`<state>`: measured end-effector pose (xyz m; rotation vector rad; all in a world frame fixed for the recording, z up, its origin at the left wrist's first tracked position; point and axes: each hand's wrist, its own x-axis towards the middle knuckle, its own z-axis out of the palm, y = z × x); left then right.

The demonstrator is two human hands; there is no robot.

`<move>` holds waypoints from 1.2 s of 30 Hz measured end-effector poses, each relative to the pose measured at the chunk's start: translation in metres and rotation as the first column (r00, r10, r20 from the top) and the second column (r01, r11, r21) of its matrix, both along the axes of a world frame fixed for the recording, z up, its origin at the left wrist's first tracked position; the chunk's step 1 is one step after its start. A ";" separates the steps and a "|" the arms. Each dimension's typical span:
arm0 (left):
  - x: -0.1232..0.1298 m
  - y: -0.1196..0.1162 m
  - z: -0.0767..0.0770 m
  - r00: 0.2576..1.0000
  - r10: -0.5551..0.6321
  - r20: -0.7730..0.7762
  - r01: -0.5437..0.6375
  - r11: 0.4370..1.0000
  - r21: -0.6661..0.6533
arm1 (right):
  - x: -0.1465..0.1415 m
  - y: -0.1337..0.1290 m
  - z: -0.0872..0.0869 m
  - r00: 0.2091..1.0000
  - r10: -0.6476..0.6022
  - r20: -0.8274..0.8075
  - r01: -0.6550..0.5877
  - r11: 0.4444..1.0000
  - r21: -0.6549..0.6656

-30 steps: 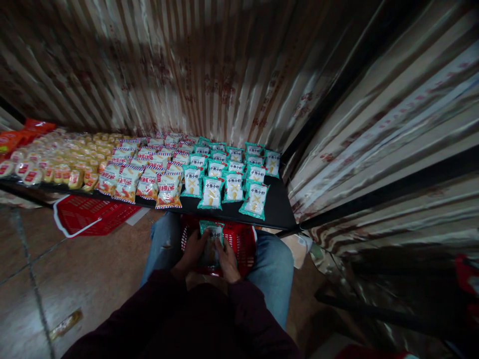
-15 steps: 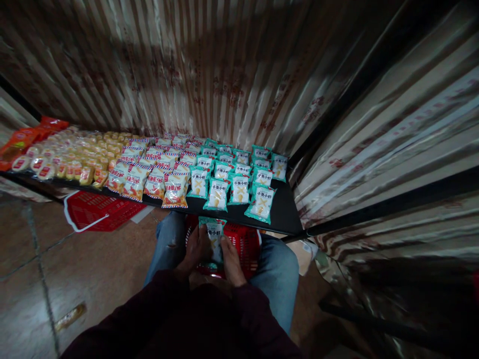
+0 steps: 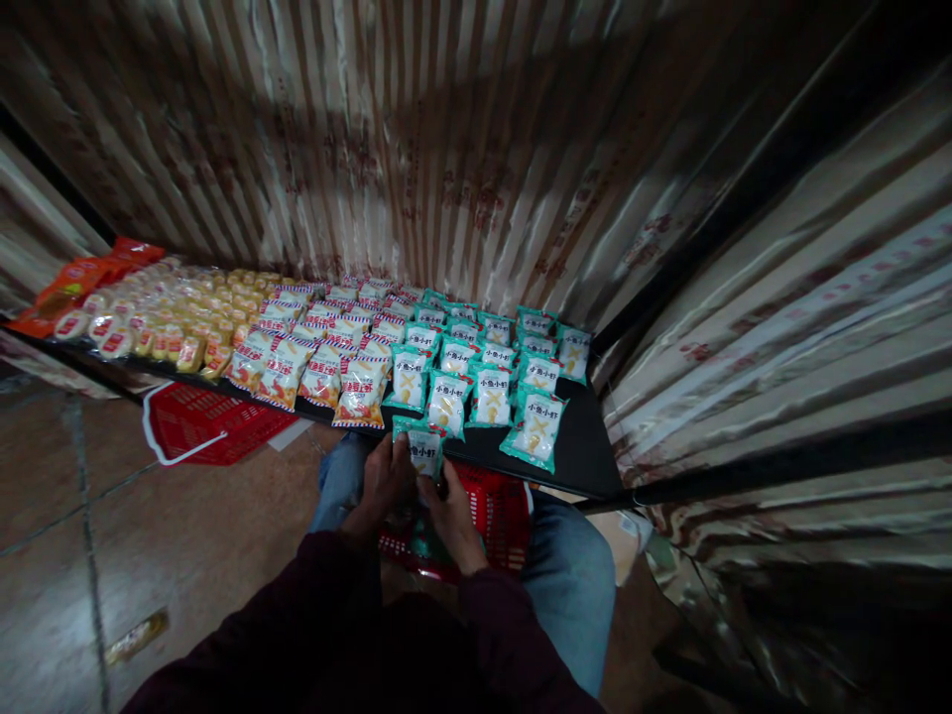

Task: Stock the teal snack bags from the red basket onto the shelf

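Between my two hands is a teal and white snack bag point(image 3: 420, 445), held upright at the shelf's front edge. My left hand point(image 3: 388, 478) is closed on the bag's left side. From the right, my right hand point(image 3: 450, 513) grips its lower part, with the thumb across the front. Below my hands a red shopping basket point(image 3: 500, 511) sits between my knees, with something teal inside that is mostly hidden. Just beyond the held bag, matching teal snack bags point(image 3: 447, 402) stand in rows on the black shelf point(image 3: 576, 436).
Left of the teal bags are orange-and-white snack bags point(image 3: 362, 389), then small yellow wrapped packs point(image 3: 191, 353) and orange packages point(image 3: 70, 285). A second red basket point(image 3: 212, 421) is on the floor under the shelf. A wrapped item point(image 3: 137, 637) lies on the tiles. Striped curtains point(image 3: 416, 129) hang behind.
Both hands have raised the teal snack bag from over the basket toward the shelf's front edge. My right hand has shifted lower on the bag. The view has turned slightly left.
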<state>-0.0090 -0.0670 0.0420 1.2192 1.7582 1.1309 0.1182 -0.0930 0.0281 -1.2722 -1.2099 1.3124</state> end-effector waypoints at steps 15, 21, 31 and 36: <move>-0.018 0.040 -0.002 0.991 0.082 -0.107 -0.039 0.933 0.357 | -0.050 0.075 -0.006 0.921 -0.280 0.270 0.170 0.914 0.369; -0.015 0.055 -0.015 0.968 0.170 -0.183 -0.071 0.890 0.450 | -0.044 0.084 -0.011 0.772 -0.415 0.481 0.016 0.770 0.638; -0.010 0.069 -0.049 0.924 0.244 -0.294 -0.050 0.840 0.540 | -0.006 0.082 -0.023 0.492 -0.502 0.711 -0.104 0.777 0.620; -0.001 0.066 -0.046 0.875 0.268 -0.403 0.017 0.816 0.578 | -0.003 0.084 -0.030 0.529 -0.482 0.698 -0.092 0.786 0.612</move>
